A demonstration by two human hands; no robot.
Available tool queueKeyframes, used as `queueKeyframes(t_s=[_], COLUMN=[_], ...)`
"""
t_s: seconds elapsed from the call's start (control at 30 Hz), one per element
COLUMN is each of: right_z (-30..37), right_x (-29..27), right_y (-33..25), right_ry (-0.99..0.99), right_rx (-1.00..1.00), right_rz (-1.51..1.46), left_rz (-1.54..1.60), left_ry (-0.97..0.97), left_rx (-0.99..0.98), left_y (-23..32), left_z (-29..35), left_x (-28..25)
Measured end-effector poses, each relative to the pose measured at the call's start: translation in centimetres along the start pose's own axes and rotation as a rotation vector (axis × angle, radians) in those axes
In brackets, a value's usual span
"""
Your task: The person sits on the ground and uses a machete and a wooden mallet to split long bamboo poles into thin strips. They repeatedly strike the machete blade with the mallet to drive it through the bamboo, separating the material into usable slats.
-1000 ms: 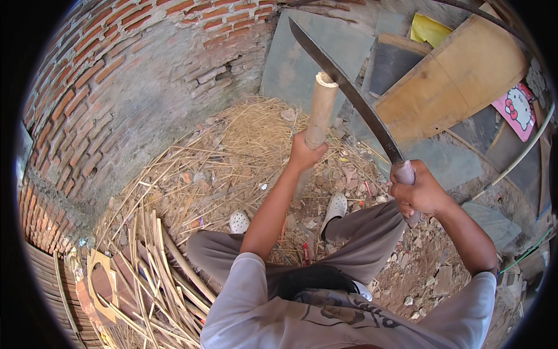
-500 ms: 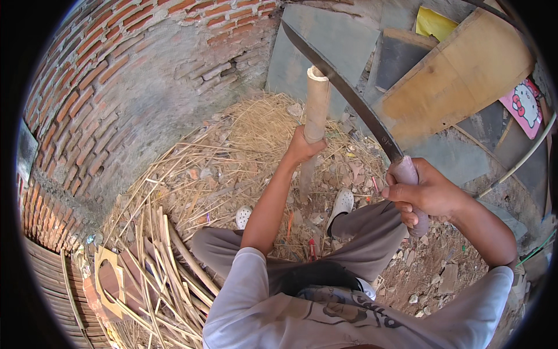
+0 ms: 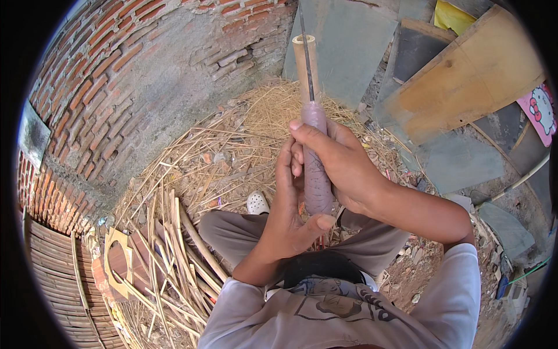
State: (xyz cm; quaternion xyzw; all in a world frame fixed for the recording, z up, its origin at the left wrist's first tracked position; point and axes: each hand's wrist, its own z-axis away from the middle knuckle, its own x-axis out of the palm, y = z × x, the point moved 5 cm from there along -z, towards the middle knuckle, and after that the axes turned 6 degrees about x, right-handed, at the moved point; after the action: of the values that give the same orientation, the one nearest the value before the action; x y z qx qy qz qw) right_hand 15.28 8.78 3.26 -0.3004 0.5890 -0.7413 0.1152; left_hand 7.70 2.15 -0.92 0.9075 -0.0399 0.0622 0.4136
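My right hand (image 3: 343, 157) is wrapped around the pale purple handle of a machete (image 3: 317, 168), its thumb lying across the upper part of the grip. My left hand (image 3: 285, 203) curls around the handle's left side and lower end, its thumb near the butt; some of its fingers are hidden. The dark blade points away from me and shows almost edge-on. It overlaps the upper part of a pale hollow bamboo pole (image 3: 302, 70), whose open round end faces up. Whether the blade is in the bamboo or only in front of it, I cannot tell. The pole's lower part is hidden behind my hands.
A brick wall (image 3: 145, 75) curves along the left. Straw and shavings (image 3: 267, 116) cover the rubble ground. Split bamboo strips (image 3: 174, 250) are piled at lower left, near a bamboo slat panel (image 3: 58, 273). Grey sheets (image 3: 343, 46) and a brown board (image 3: 465, 75) lie at right.
The machete has swung from the right to the middle, its blade now in line with the bamboo. My left hand has left the pole and come to the handle.
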Motion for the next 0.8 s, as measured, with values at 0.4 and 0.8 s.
queueKeyframes(t_s=[0.4, 0.8], right_z=[0.4, 1.6], right_x=[0.9, -1.3], right_y=[1.8, 0.3], right_ry=[-0.104, -0.048], right_rx=[0.097, 0.132], right_rz=[0.091, 0.053], left_rz=[-0.309, -0.082], left_ry=[0.301, 0.2], left_rx=[0.004, 0.196], left_y=[-14.4, -17.6], left_z=[-15.5, -19.1], left_x=[-12.2, -7.6])
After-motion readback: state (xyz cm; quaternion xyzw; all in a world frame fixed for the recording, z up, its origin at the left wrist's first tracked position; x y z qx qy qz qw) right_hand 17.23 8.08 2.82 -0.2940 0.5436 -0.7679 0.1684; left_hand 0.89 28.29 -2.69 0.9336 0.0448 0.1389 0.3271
